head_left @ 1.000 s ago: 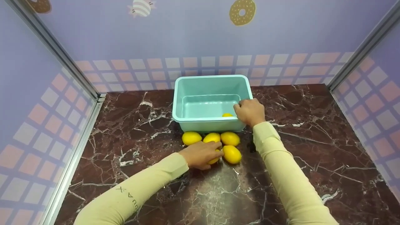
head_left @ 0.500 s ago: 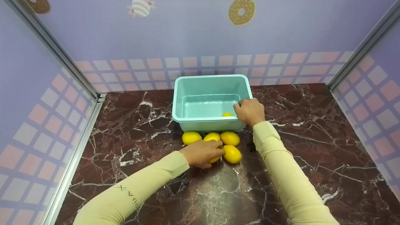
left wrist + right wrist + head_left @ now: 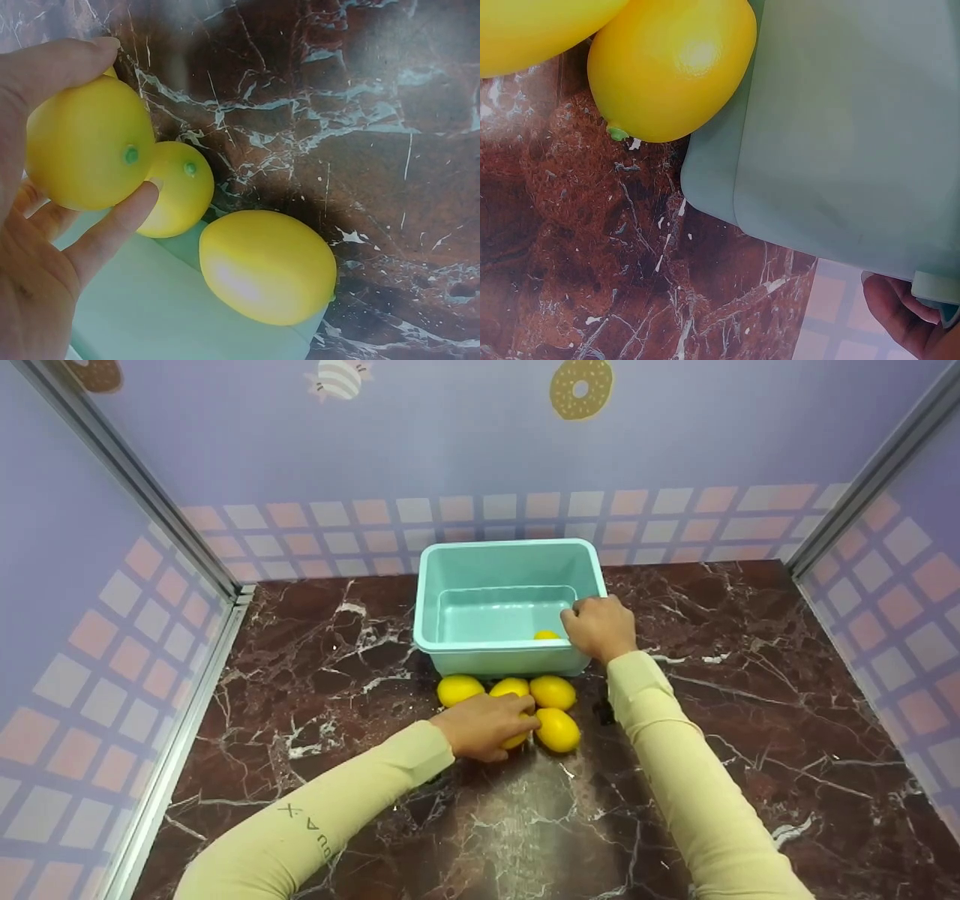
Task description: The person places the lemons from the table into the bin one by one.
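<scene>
In the head view my left hand (image 3: 484,727) curls over a yellow lemon (image 3: 86,146), thumb and fingers round its sides in the left wrist view. Other lemons lie close by: one (image 3: 460,690) at the left, one (image 3: 510,688) just beyond the hand, one (image 3: 553,692) by the tub and one (image 3: 557,730) nearer me. They sit before a pale turquoise plastic tub (image 3: 480,660). My right hand (image 3: 600,626) grips the tub's front right rim. Inside the tub, another lemon (image 3: 546,635) shows partly above the front rim.
The tub stands on a dark red marbled tabletop (image 3: 337,697) near the back wall (image 3: 465,442). Purple side panels close off the left (image 3: 75,660) and right (image 3: 900,607) edges. A metal strip (image 3: 172,750) runs along the left edge.
My left hand has shifted very slightly away from me, still on the lemon. The right hand and the tub stay where they were.
</scene>
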Demonstrator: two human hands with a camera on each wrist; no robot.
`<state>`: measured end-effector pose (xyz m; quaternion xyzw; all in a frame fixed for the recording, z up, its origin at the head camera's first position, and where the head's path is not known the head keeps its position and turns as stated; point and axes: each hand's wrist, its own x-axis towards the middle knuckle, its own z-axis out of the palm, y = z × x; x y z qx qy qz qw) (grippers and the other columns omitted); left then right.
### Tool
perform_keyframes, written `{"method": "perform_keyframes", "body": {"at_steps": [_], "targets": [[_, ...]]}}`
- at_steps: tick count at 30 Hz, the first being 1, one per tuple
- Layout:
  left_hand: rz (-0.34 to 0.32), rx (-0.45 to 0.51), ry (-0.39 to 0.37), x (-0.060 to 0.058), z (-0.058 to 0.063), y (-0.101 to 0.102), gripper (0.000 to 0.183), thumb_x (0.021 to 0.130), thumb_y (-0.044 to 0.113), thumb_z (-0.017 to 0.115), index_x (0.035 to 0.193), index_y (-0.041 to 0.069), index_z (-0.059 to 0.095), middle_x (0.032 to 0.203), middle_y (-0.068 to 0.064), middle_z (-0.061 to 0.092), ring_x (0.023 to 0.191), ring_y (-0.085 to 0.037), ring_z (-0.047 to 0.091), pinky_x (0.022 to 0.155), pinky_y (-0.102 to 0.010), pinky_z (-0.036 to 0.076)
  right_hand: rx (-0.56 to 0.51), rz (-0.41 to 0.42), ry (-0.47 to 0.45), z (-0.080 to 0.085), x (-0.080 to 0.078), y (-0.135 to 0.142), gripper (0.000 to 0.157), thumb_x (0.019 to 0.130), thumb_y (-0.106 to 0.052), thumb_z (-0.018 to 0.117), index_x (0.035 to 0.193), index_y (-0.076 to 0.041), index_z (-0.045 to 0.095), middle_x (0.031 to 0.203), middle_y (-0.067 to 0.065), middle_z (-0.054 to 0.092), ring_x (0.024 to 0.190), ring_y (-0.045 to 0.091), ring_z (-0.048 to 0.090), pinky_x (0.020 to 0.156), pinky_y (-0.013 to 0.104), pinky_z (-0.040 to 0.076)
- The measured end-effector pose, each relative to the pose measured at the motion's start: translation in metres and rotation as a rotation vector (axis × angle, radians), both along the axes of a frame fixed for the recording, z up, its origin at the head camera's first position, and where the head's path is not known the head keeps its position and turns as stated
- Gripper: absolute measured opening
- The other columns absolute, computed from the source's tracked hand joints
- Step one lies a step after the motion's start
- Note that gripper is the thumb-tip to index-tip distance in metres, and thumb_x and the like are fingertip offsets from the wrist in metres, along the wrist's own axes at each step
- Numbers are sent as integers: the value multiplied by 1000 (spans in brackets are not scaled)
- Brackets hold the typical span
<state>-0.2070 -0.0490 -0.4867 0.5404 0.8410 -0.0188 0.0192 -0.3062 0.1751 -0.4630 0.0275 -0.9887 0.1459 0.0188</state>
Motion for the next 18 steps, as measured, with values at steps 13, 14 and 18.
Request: {"method": "perform_keyframes", "body": {"at_steps": [13, 14, 18], "targets": [[-6, 22, 9, -3, 7, 0, 47, 71, 27, 80, 112, 20, 58, 108, 0, 51, 89, -19, 56, 65, -33, 54, 9, 13, 0, 0, 1, 0, 46, 94, -37, 34, 76, -7, 63, 98, 20, 69, 101, 43, 59, 82, 60, 48], [-5, 24, 7, -3, 7, 0, 47, 71, 27, 80, 112, 20, 58, 107, 0, 52, 89, -19, 56, 64, -33, 54, 9, 11, 0, 0, 1, 0, 46, 94, -37, 34, 77, -7, 64, 99, 20, 69, 101, 43, 59, 82, 60, 48], [-2, 28, 9, -3, 11, 0, 48, 72, 27, 80, 114, 20, 60, 107, -1, 52, 89, -20, 56, 63, -34, 53, 9, 9, -1, 0, 1, 0, 47, 94, -37, 34, 81, -6, 66, 100, 20, 69, 102, 43, 59, 83, 60, 48]]}}
